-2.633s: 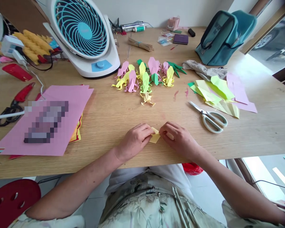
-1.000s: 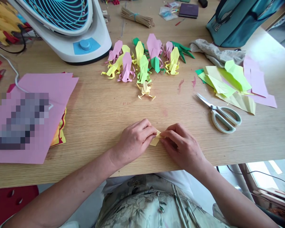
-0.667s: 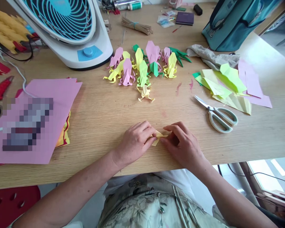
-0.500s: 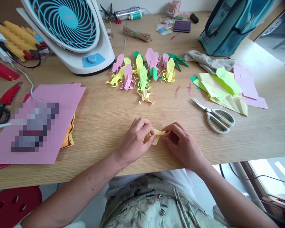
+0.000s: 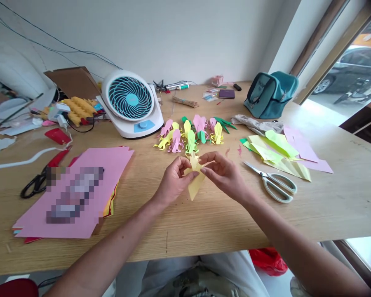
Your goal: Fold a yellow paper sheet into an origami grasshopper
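A pale yellow folded paper hangs between my hands above the wooden table, its pointed end toward me. My left hand pinches its left side between thumb and fingers. On the other side, my right hand has thumb and fingertips closed on the paper near its middle. Just beyond my hands sits a cluster of folded paper figures in pink, yellow and green. White-handled scissors lie to the right of my right hand, blades pointing away to the left.
Coloured paper sheets lie at the right, near a grey cloth and a teal bag. A white fan stands back left. Pink sheets with a blurred object and red-handled cutters are at the left.
The view has tilted up, showing more wall. My hands have lifted the yellow paper, which now shows a long point downward instead of a narrow strip held across.
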Demonstrator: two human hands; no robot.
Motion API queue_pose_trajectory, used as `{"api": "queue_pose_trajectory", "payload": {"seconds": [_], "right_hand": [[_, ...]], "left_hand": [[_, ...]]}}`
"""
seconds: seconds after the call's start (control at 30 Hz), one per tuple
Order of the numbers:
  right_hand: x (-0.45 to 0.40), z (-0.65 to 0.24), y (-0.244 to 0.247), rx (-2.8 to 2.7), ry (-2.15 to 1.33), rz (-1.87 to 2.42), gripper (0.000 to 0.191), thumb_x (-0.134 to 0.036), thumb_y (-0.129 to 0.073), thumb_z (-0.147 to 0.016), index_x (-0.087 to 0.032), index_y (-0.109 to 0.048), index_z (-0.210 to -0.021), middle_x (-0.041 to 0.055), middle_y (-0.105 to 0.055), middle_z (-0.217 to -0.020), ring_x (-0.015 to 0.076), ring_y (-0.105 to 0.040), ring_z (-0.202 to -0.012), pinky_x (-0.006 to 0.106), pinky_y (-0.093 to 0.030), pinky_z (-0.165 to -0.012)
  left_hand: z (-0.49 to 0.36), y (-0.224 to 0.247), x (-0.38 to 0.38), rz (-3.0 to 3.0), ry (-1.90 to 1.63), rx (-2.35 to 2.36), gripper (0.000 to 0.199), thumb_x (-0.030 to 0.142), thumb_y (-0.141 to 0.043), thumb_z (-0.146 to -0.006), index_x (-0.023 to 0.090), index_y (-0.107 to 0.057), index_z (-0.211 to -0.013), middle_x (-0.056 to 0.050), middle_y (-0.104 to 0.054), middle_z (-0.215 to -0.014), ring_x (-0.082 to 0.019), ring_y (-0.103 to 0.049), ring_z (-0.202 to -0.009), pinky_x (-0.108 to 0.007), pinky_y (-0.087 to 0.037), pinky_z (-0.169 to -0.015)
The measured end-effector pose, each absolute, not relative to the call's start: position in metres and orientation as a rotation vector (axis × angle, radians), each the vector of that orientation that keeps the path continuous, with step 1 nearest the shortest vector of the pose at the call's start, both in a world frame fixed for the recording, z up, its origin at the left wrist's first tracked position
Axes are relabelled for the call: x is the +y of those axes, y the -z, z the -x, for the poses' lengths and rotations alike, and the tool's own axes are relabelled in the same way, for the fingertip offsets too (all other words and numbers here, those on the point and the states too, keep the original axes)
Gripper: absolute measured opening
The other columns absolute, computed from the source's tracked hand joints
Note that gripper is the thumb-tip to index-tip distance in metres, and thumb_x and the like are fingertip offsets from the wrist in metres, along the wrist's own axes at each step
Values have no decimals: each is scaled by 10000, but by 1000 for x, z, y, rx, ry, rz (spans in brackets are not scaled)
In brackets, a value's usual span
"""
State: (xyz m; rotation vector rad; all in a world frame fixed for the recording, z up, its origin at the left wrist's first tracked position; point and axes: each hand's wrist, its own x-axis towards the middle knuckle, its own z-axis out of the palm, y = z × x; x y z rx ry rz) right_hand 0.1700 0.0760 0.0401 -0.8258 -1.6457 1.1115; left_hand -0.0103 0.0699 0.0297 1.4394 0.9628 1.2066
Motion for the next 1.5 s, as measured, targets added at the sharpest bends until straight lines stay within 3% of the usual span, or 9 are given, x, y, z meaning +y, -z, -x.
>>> {"api": "queue_pose_trajectory", "payload": {"seconds": [0.17,0.23,0.33,0.57,0.77,1.03,1.27,1.37,1.5], "right_hand": [[76,-162,-10,-1480,-1195,883,339,-435,-709,-841,-232,-592,-1087,67,-621,-1109,181,-621,-991,314,-541,-825],[74,-160,-4,-1452,-1247,942,385,-451,-720,-827,-237,-583,-1116,70,-617,-1153,177,-633,-963,309,-547,-786],[73,-157,-3,-1396,-1412,923,393,-472,-715,-827,-232,-573,-1102,48,-655,-1040,165,-648,-846,306,-546,-721],[77,-158,-9,-1290,-1398,812,359,-439,-772,-785,-234,-606,-1029,27,-668,-954,164,-627,-866,292,-518,-778],[74,-159,-11,-1289,-1556,838,340,-500,-728,-811,-214,-596,-942,17,-660,-880,151,-608,-782,287,-515,-740],[73,-156,-6,-1450,-1466,819,411,-546,-631,-867,-240,-552,-1129,25,-612,-930,162,-570,-795,293,-502,-706],[70,-159,1,-1673,-1208,873,333,-432,-509,-970,-237,-497,-1239,30,-561,-926,172,-537,-812,292,-477,-715],[68,-161,2,-1763,-1128,907,315,-380,-481,-987,-236,-494,-1267,41,-581,-960,182,-555,-834,308,-486,-738],[66,-161,-3,-1861,-1094,918,343,-332,-460,-994,-241,-477,-1325,60,-626,-1007,218,-599,-975,351,-507,-838]], "left_hand": [[3,-9,67,-1399,-1313,1054,284,312,-733,-796,197,-480,-852,28,-542,-820,-102,-537,-748,-186,-428,-648],[2,-3,65,-1342,-1358,1052,270,299,-730,-795,196,-485,-839,32,-542,-813,-97,-532,-744,-183,-429,-662],[3,0,65,-1309,-1427,1039,257,282,-744,-788,193,-507,-836,29,-548,-830,-95,-531,-761,-190,-441,-708],[8,-1,68,-1361,-1390,945,200,329,-685,-859,193,-568,-948,-19,-613,-939,-125,-599,-829,-220,-504,-721],[8,-4,63,-1447,-1441,982,283,221,-680,-852,227,-522,-1087,13,-585,-917,-103,-601,-805,-212,-518,-737],[16,-11,58,-1829,-1363,1048,425,151,-624,-890,250,-510,-1287,3,-595,-946,-92,-596,-787,-204,-512,-739],[22,-17,56,-1968,-1325,998,292,172,-557,-942,240,-582,-1226,-48,-630,-1083,-127,-614,-895,-238,-524,-796],[25,-21,56,-2001,-1360,979,231,179,-455,-993,218,-633,-1135,-52,-630,-1018,-134,-613,-876,-267,-515,-811],[28,-24,58,-2093,-1442,1007,135,149,-547,-946,203,-660,-995,-29,-635,-907,-132,-596,-821,-255,-484,-735]]}}
